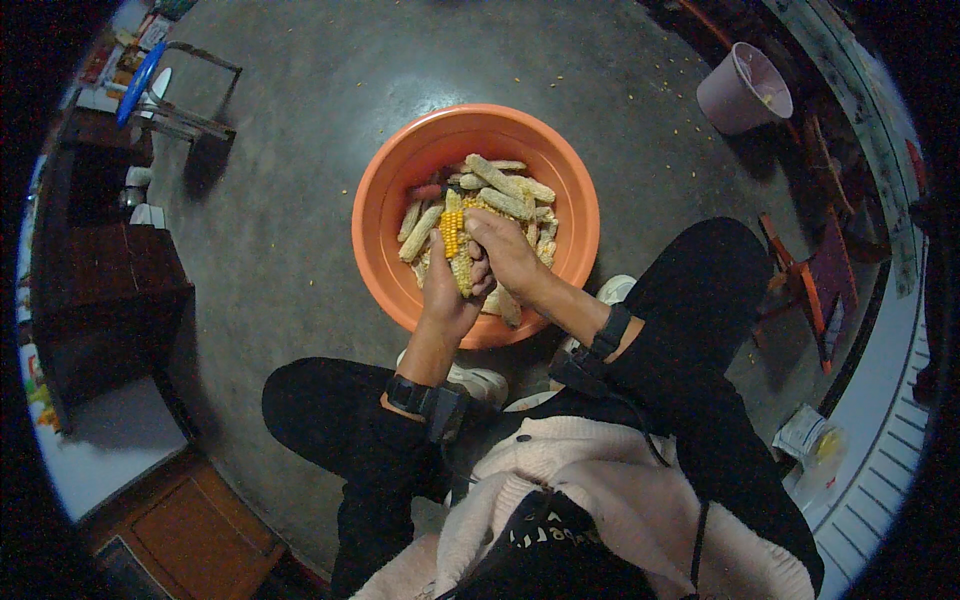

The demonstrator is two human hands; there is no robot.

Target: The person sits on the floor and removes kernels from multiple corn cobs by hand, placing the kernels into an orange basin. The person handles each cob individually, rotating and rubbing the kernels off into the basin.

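My left hand (pixel 450 281) grips a partly shelled corn cob (pixel 454 234), its thumb along the cob's left side. A patch of yellow kernels remains on the upper part; the lower end shows bare. My right hand (pixel 499 244) lies against the cob's right side, thumb near the kernels and fingers curled close by. Both hands are over an orange plastic basin (pixel 364 217). Inside the basin lie many pale stripped cobs (pixel 420 234), with loose yellow kernels among them and a reddish object, partly hidden, at the left.
A blue-seated metal stool (pixel 142 84) stands at the upper left, near dark wooden furniture (pixel 112 262). At the upper right is a pinkish bin (pixel 724 94). A red folding chair (pixel 821 292) is at the right. Scattered kernels lie on the concrete floor (pixel 292 165).
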